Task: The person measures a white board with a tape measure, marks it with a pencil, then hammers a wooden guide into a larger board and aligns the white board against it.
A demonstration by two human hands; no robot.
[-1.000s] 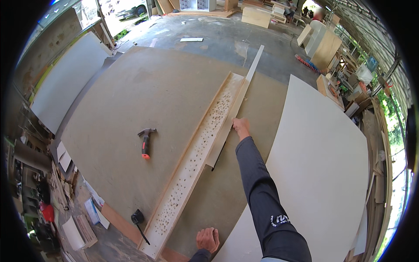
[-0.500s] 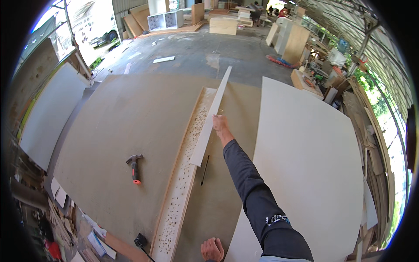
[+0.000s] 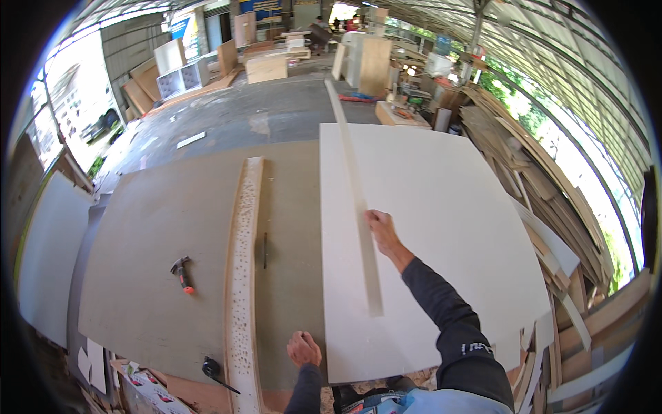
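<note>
My right hand [image 3: 383, 233] grips a long, narrow white strip [image 3: 371, 279] near its middle, over the large white panel [image 3: 441, 262]. The strip is slightly blurred. My left hand [image 3: 304, 349] has its fingers curled in, low over the brown board [image 3: 152, 221]; whether anything is inside it is hidden. To its left lies a long wooden-edged channel [image 3: 241, 276] with a pale floor spotted with tan dabs. A thin dark rod-like tool [image 3: 265, 250] lies along the channel's right side. A claw hammer [image 3: 182, 275] with a dark and red handle rests farther left.
A black object with a thin dark strap [image 3: 211, 368] sits by the channel's near end. White panels [image 3: 52, 255] lean at the left. Stacked boards and offcuts [image 3: 531, 186] line the right side. Cabinets and wood pieces [image 3: 267, 67] stand at the back.
My right hand has carried the white strip rightward, from above the channel to over the white panel. The view has turned right. My left hand stays curled near the channel.
</note>
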